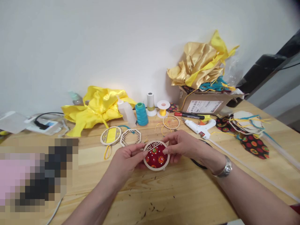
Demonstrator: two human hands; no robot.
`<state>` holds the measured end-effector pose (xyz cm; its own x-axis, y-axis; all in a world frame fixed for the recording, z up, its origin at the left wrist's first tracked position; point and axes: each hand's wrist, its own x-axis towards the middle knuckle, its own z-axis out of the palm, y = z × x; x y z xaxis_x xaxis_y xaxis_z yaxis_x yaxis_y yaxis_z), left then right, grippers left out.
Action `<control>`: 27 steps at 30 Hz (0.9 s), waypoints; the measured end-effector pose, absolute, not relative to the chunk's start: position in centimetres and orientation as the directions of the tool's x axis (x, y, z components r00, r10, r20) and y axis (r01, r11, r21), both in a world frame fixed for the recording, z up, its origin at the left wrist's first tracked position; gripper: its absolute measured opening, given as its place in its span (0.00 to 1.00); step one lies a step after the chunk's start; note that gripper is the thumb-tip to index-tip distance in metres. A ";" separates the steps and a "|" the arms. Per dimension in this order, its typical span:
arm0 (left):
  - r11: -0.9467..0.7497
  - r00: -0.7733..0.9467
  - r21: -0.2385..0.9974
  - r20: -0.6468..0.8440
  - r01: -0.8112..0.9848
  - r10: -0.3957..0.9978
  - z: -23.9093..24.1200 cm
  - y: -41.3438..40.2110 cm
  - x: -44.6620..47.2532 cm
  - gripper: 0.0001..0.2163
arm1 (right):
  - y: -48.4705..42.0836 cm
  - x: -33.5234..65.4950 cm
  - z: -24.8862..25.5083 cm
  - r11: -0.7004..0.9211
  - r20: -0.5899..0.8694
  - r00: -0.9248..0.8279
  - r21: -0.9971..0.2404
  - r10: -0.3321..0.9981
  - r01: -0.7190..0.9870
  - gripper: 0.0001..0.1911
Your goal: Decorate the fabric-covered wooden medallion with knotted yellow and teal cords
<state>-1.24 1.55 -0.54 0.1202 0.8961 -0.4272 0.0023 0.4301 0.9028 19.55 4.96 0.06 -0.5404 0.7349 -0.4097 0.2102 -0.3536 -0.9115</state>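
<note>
Between my two hands is a round wooden ornament (156,157), its pale fretwork rim framing dark red patterned fabric dotted with small shiny beads. My left hand (130,156) pinches its left edge, thumb on the front. On the opposite edge my right hand (179,145) grips with the thumb on the front; the fingers behind are partly hidden. A small loop tab sticks out at the ornament's lower right. Just beyond it lie an octagonal wooden frame (130,137) and a round frame with yellow fabric (111,135) and a yellow cord.
A white glue gun (201,127) and a marker (189,116) lie to the right, near patterned fabric (254,147). Along the wall stand a teal thread cone (142,114), a squeeze bottle (126,111), yellow satin (98,104) and a cardboard box (206,101). Dark scraps lie on the table (182,193).
</note>
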 end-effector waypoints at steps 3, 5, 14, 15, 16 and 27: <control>0.438 0.143 0.899 -0.433 -0.003 0.890 -0.4 1.5 -1.2 0.13 | 4.9 19.4 0.3 -0.348 -0.418 -0.538 -0.908 0.732 0.232 0.15; 0.439 0.154 0.898 -0.433 -0.006 0.888 -0.4 1.5 -1.2 0.12 | 4.9 19.4 0.5 -0.344 -0.425 -0.516 -0.905 0.744 0.249 0.12; 0.500 0.182 0.866 -0.494 0.018 0.850 -1.0 1.2 -1.0 0.13 | 5.3 19.9 -0.5 -0.234 -0.377 -0.514 -0.918 0.771 0.322 0.12; 0.506 0.186 0.863 -0.500 0.019 0.846 -1.0 1.2 -1.0 0.13 | 5.3 19.9 -0.7 -0.236 -0.380 -0.517 -0.917 0.767 0.322 0.11; 0.511 0.191 0.860 -0.504 0.018 0.842 -1.1 1.1 -0.9 0.13 | 5.3 19.9 -0.9 -0.236 -0.383 -0.518 -0.915 0.765 0.328 0.10; 0.497 0.162 0.868 -0.494 0.028 0.854 -1.1 1.5 -0.8 0.09 | 5.6 19.9 -1.9 -0.111 -0.340 -0.477 -0.889 0.810 0.445 0.10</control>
